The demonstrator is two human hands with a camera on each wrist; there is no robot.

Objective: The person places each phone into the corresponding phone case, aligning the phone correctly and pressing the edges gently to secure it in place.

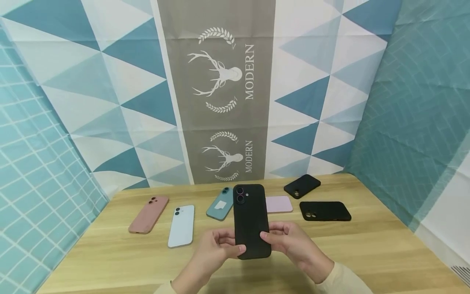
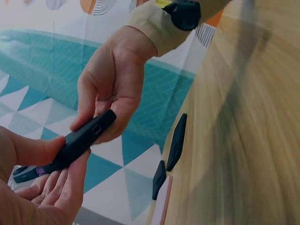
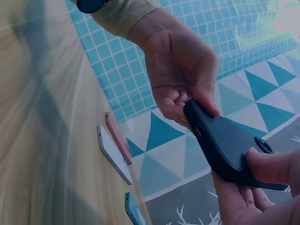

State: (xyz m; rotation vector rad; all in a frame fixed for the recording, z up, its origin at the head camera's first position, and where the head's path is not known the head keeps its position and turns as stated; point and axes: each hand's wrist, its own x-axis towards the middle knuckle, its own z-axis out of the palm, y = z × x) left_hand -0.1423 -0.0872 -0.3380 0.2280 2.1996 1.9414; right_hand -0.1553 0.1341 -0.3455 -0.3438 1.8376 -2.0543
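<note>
Right, both hands are on it: a black-cased phone [image 1: 251, 224] sits squarely between the left hand [image 1: 214, 251] and the right hand [image 1: 293, 241], lifted clear of the table [image 1: 121, 261]. The left pinches the lower corner on its side, thumb across the back and fingers underneath; the right grips the opposite edge the same way, thumb a touch higher. Camera lenses face up at the end farthest from the wrists.

Out beyond the left hand, a white phone [image 1: 181, 226] lies nearest, a pink phone [image 1: 148, 215] farther out to its left. Just past the held one, on the left hand's side, comes a teal phone [image 1: 220, 205] with a pale patch on its back. Over beyond the right hand: a lilac phone [image 1: 280, 204], partly hidden, then two black cases [image 1: 327, 211], one farther away than the other.
</note>
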